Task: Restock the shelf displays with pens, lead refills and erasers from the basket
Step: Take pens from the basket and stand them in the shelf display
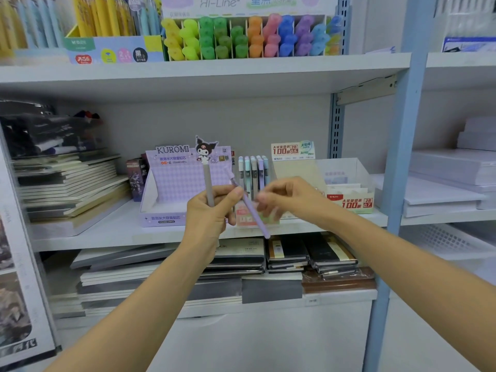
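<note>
My left hand (209, 213) grips a grey pen (207, 181) upright; its Kuromi figure top stands before the purple Kuromi display box (174, 183) on the middle shelf. A purple pen (259, 224) slants down to the right between my hands. My left thumb touches its upper part, and the blurred fingertips of my right hand (290, 200) pinch its middle. Behind it, pastel lead refill tubes (253, 170) stand in a small display. The basket is out of view.
Cardboard lead boxes (349, 202) sit on the right of the middle shelf, a stack of notebooks (69, 183) on the left. Highlighters (241, 36) fill the top shelf. More notebooks (287, 253) lie below. A blue upright post (402, 157) bounds the bay on the right.
</note>
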`<state>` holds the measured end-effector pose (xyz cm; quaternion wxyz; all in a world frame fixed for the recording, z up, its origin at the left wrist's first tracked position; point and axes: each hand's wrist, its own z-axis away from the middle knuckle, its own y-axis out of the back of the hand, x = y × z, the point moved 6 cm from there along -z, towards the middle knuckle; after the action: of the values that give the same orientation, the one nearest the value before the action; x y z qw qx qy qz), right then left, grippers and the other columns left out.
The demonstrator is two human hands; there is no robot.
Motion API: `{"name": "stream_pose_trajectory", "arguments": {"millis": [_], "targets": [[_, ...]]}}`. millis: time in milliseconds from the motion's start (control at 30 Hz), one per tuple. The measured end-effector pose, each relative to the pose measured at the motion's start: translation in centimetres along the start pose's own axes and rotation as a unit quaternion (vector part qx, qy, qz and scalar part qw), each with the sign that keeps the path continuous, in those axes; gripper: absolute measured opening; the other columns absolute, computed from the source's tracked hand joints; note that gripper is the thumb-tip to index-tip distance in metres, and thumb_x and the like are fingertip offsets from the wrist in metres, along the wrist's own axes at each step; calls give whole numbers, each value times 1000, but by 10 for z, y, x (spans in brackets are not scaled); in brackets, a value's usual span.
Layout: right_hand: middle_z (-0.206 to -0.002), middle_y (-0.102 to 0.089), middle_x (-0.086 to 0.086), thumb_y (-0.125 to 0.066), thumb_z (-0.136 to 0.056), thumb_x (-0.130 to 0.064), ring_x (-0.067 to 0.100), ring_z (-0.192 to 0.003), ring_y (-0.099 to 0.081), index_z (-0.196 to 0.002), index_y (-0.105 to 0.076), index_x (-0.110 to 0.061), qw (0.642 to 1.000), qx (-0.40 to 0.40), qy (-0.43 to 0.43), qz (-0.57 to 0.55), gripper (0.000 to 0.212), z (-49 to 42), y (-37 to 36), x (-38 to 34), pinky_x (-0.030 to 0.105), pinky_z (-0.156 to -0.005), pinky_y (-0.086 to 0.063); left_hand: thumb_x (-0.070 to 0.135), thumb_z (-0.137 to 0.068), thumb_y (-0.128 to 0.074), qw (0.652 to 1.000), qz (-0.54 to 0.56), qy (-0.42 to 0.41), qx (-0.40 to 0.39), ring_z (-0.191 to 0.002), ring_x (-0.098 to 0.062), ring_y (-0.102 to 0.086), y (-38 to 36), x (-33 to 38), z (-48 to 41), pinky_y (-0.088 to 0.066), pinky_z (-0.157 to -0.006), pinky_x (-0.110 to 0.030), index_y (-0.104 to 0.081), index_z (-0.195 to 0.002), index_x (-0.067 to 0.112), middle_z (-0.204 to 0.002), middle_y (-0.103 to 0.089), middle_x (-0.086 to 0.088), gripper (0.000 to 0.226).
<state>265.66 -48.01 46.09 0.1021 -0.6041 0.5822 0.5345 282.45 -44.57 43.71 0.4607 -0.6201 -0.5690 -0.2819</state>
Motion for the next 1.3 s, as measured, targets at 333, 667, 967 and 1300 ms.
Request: {"name": "stream_pose_trajectory", "arguments": {"millis": [333, 667, 967, 1300], "targets": [[-83, -72, 2, -66, -89, -17, 11, -74, -67, -99, -71, -10, 994, 86, 65, -24, 13, -16, 15, -36, 21, -68, -55, 23, -87, -70, 997, -69, -13, -46, -44, -7, -48, -17, 2, 3, -35, -40, -14, -67, -94, 10, -73, -73, 2, 15], [-89, -70, 6, -56, -96, -11, 8, -77, -68, -105, -66, -8, 944, 314, 100, 16, 14, -22, 86, -31, 17, -66, -54, 22, -104, -43, 996, -51, 14, -78, -57, -8, -53, -10, -12, -2, -42, -46, -18, -65, -105, 13, -78, -62, -4, 24], [-93, -69, 0, -54, -97, -14, 5, -86, -67, -111, -67, -10, 949, 280, 77, 119, 19, -38, 56, -1, 14, -68, -53, 22, -102, -47, 993, -91, 55, -57, -45, -6, -40, 1, -21, -3, -28, -39, -18, -55, -111, 14, -60, -60, 9, 15], [-89, -71, 2, -58, -96, -13, 9, -83, -68, -116, -64, -12, 960, 234, 73, 132, 22, -49, 56, -2, 16, -73, -54, 17, -95, -59, 997, -50, 20, -54, -59, -8, -55, 9, -27, -10, -50, -58, -18, -72, -107, 14, -70, -58, -3, 17]]}}
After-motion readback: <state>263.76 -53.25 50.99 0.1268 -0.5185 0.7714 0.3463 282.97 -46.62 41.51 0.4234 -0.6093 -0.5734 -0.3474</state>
